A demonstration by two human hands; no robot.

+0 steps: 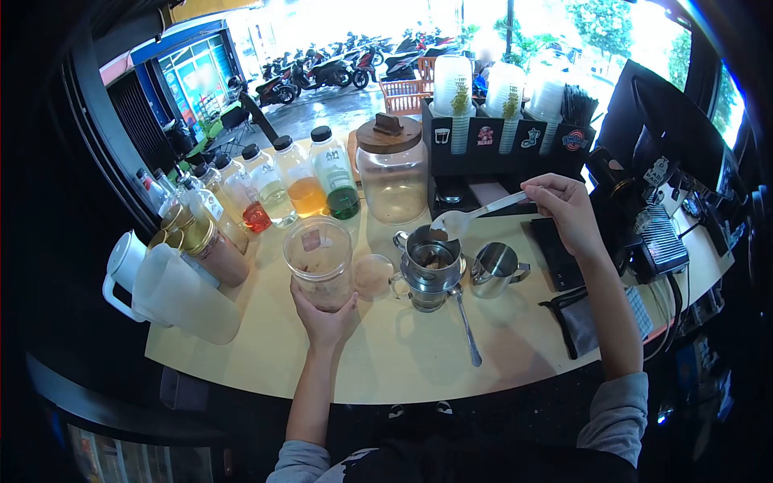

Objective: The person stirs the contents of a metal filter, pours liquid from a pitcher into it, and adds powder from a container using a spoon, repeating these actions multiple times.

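Observation:
My left hand (pixel 325 318) is wrapped round the base of a clear plastic jar (pixel 320 270), which has brown residue and a small label inside. Its lid (pixel 374 276) seems to be the round clear piece lying beside it. Between the fingers of my right hand (pixel 564 211) is the handle of a white plastic spoon (pixel 489 208). Brown powder shows on the spoon's bowl, which is tilted over the rim of a metal drip filter (pixel 433 256). Some brown matter lies in the filter, and it sits on a metal cup (pixel 428 299).
A steel pitcher (pixel 494 270) and a metal spoon (pixel 466 330) are right of the filter. Syrup bottles (pixel 306 189) line the back left, beside a wooden-lidded glass jar (pixel 392 177). Plastic jugs (pixel 181 294) stand left. A black cup holder (pixel 503 137) and a dark cloth (pixel 581 324) are right.

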